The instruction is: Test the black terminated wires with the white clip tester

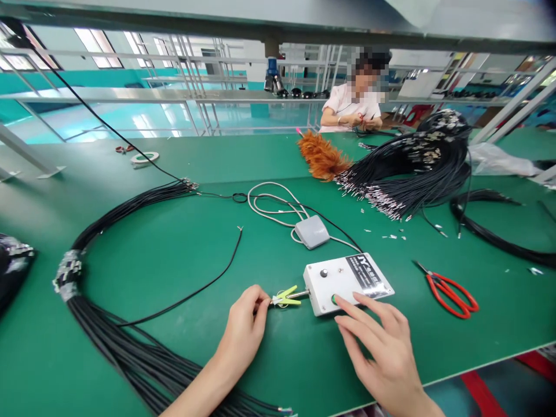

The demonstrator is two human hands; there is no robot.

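Note:
A white box (pixel 328 284) with a black knob, a green button and a dark label lies on the green table (pixel 260 260). From its left side sticks a metal shaft with a yellow-green clip (pixel 287 296). My left hand (pixel 248 315) pinches something at the clip's left end, too small and hidden to name. Over the box's front edge is my right hand (pixel 380 341), fingers spread, one fingertip at the green button. To the left curves a taped bundle of black cables (pixel 99 223), and a single black cable (pixel 208 284) lies beside it.
Red-handled scissors or cutters (pixel 452 292) lie at the right. Behind the box are a grey block (pixel 311 231) with coiled cord, an orange feather duster (pixel 321 155) and a large black cable pile (pixel 412 162). A person (pixel 354 107) sits across the table. A shelf edge crosses overhead.

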